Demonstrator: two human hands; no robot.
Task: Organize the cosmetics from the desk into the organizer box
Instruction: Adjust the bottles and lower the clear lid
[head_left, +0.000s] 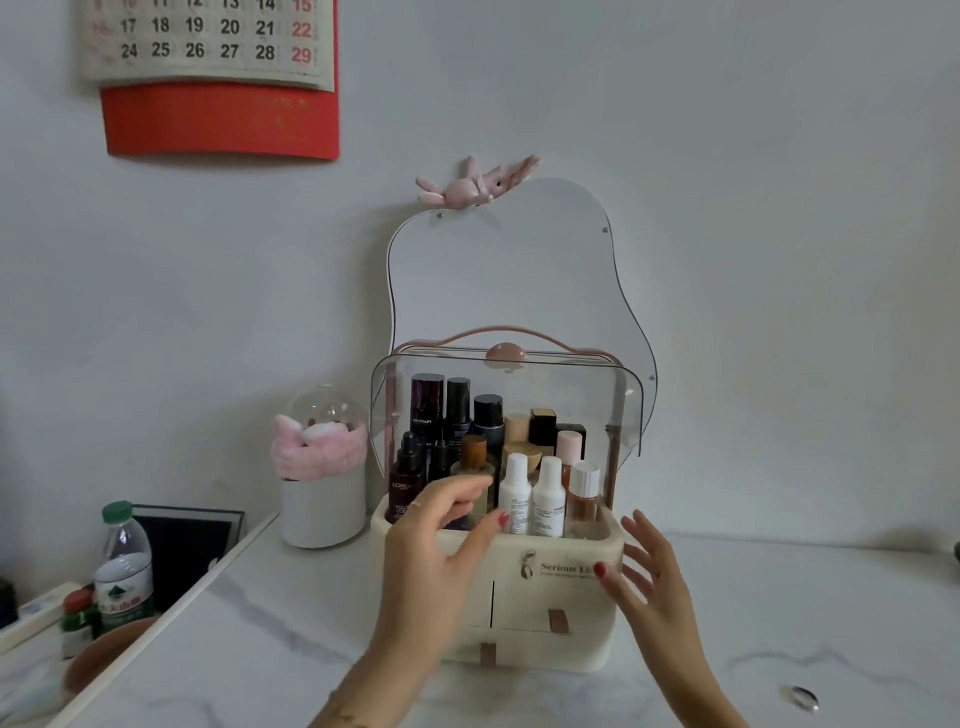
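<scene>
A cream organizer box (550, 603) with drawers stands on the white marble desk (260, 649), its clear lid (519, 384) raised. Several cosmetics fill its top tray: dark bottles (457, 410) at the back, a dropper bottle (408, 473) at the left, white bottles (530, 493) at the front. My left hand (441, 545) hovers in front of the tray's left half, fingers apart, holding nothing. My right hand (641, 577) is open beside the box's right front corner, a fingertip close to the front wall.
A white cup with a pink headband under a clear dome (322, 467) stands left of the box. A wavy mirror (498, 270) leans on the wall behind. A water bottle (122, 566) stands off the desk's left edge. A small shiny object (802, 696) lies at the right front.
</scene>
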